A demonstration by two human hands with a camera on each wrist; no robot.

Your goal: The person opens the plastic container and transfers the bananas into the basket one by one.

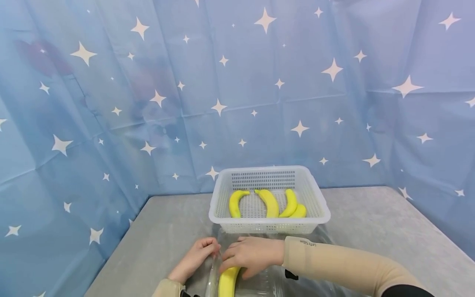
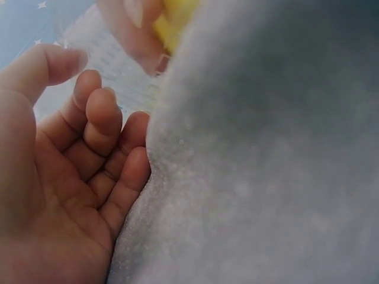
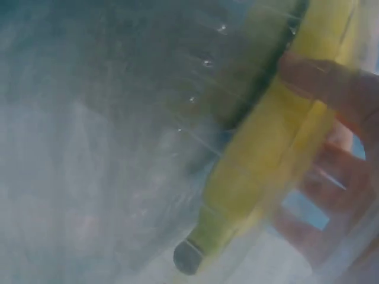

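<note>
My right hand (image 1: 252,253) grips a yellow banana (image 1: 227,284) from above. The right wrist view shows its thumb and fingers around the banana (image 3: 254,160), which is seen through hazy clear plastic. Under and beside the banana lies a clear plastic container (image 1: 259,284), whose outline is hard to make out. Left of the banana, my left hand (image 1: 198,258) is at the raised clear edge of the plastic. In the left wrist view, that hand (image 2: 77,160) has loosely bent fingers and a thumb apart from them; whether it touches the plastic is unclear.
Behind the hands stands a white perforated basket (image 1: 269,220) with several bananas (image 1: 270,202) inside. Grey cloth covers the table (image 1: 371,231). A blue curtain with white stars (image 1: 237,82) hangs around the back and sides.
</note>
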